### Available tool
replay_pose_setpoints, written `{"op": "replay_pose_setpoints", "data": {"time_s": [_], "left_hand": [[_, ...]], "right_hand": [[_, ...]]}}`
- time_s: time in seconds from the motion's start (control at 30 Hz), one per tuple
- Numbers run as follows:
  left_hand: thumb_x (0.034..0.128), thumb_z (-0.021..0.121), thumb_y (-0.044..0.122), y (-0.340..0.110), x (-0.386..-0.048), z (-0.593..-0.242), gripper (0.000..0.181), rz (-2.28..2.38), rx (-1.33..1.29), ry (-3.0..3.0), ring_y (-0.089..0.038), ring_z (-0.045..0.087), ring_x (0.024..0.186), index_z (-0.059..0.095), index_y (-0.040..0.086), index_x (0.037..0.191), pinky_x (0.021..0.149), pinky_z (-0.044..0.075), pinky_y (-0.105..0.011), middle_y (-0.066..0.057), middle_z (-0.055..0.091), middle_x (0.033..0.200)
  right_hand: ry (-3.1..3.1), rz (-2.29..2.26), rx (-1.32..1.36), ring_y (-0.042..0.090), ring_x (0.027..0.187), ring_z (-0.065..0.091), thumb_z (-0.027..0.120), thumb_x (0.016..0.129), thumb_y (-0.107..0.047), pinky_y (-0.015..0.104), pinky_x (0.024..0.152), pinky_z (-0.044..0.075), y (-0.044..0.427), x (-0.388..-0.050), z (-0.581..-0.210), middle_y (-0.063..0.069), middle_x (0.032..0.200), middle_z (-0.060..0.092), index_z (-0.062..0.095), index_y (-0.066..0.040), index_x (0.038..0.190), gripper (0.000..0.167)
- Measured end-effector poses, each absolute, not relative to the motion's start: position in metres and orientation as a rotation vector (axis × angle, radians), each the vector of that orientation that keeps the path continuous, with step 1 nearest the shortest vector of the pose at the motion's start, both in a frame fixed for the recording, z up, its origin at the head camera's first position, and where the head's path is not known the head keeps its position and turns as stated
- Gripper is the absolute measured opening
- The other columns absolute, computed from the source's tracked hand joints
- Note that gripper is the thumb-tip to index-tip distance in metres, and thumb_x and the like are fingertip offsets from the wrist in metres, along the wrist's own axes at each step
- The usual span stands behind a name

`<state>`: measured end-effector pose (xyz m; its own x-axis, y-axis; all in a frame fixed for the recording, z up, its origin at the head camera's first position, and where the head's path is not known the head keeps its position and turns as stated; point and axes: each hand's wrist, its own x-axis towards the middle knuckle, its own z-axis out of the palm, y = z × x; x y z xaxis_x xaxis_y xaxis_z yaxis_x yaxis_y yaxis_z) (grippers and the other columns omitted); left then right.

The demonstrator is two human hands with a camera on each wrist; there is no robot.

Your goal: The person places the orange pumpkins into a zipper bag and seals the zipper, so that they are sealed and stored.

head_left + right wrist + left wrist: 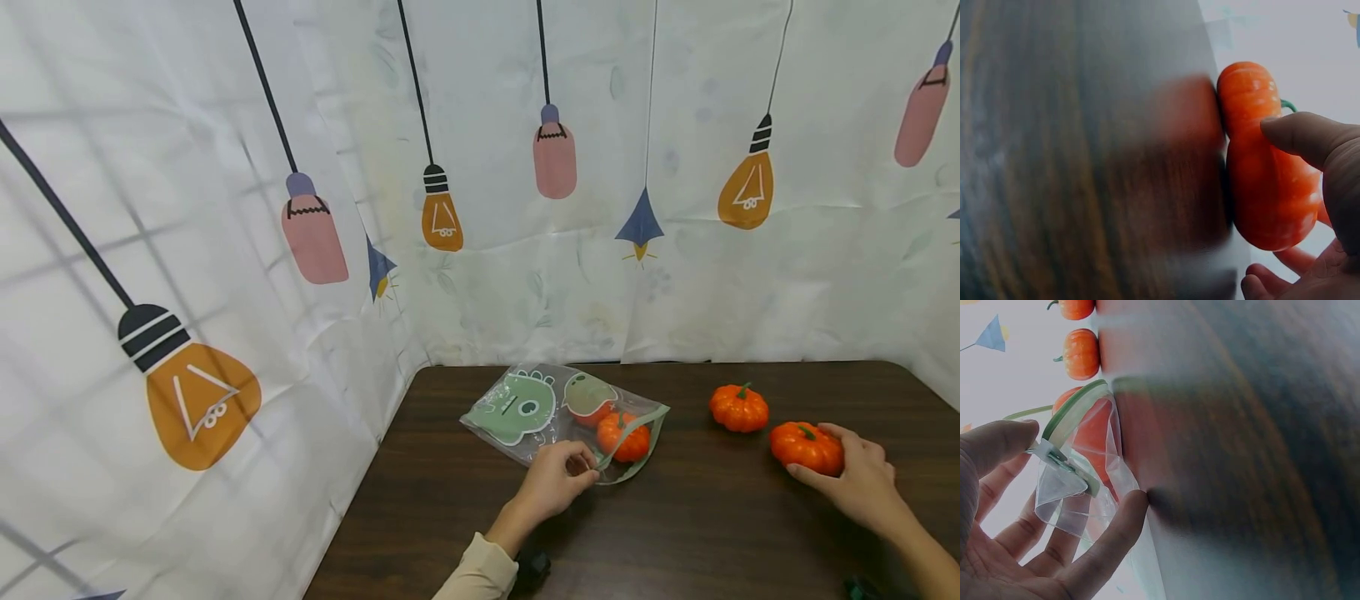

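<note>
Two pumpkins [627, 442] inside clear bag [517, 408]

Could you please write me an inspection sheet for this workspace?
Surface: brown, wood-grained table.
Things: clear bag with two pumpkins showing inside; two loose pumpkins to its right.
Clutter: two dark objects near the head view's lower edge, too unclear to name.
Hands: left hand holds the bag's edge near its mouth; right hand grips the nearer loose pumpkin.
Cables: nothing seen; the cords are only printed.
Surroundings: white cloth printed with lamps, behind and at left.
</note>
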<state>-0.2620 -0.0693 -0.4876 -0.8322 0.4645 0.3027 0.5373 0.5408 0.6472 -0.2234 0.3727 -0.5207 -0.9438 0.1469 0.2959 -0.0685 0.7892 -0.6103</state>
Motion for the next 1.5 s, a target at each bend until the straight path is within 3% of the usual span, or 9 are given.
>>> {"op": "replay_pose_setpoints", "data": {"time_s": [0.4, 0.8, 1.5], "left_hand": [[0.0882, 0.079, 0.015, -0.068, -0.262, -0.486, 0.008, -1.189, -0.879, -2.662, 0.007, 0.056, 0.071, 0.072, 0.017, 0.088, 0.070, 0.047, -0.013, 0.005, 0.071, 0.085], [0.0882, 0.079, 0.014, -0.068, -0.263, -0.488, 0.008, -1.205, -0.881, -2.664, 0.008, 0.055, 0.071, 0.072, 0.017, 0.088, 0.068, 0.047, -0.013, 0.005, 0.071, 0.085], [0.0884, 0.078, 0.014, -0.069, -0.261, -0.487, 0.008, -1.210, -0.884, -2.668, 0.008, 0.056, 0.073, 0.071, 0.017, 0.088, 0.070, 0.048, -0.013, 0.004, 0.071, 0.086]], "right_hand": [[-2.736, 0.995, -0.073, 0.067, 0.111, 0.032, 0.069, 0.095, -0.040, 0.071, 0.089, 0.022, 0.377, -0.224, -0.519, 0.054, 0.134, 0.030, 0.017, 0.016, 0.148, 0.093], [-2.761, 0.988, -0.082, 0.066, 0.110, 0.039, 0.071, 0.095, -0.038, 0.072, 0.084, 0.036, 0.373, -0.222, -0.514, 0.053, 0.132, 0.030, 0.016, 0.017, 0.148, 0.094], [-2.657, 1.028, -0.017, 0.064, 0.116, 0.040, 0.076, 0.093, -0.033, 0.074, 0.085, 0.035, 0.356, -0.214, -0.499, 0.050, 0.137, 0.035, 0.019, 0.011, 0.153, 0.094]]}}
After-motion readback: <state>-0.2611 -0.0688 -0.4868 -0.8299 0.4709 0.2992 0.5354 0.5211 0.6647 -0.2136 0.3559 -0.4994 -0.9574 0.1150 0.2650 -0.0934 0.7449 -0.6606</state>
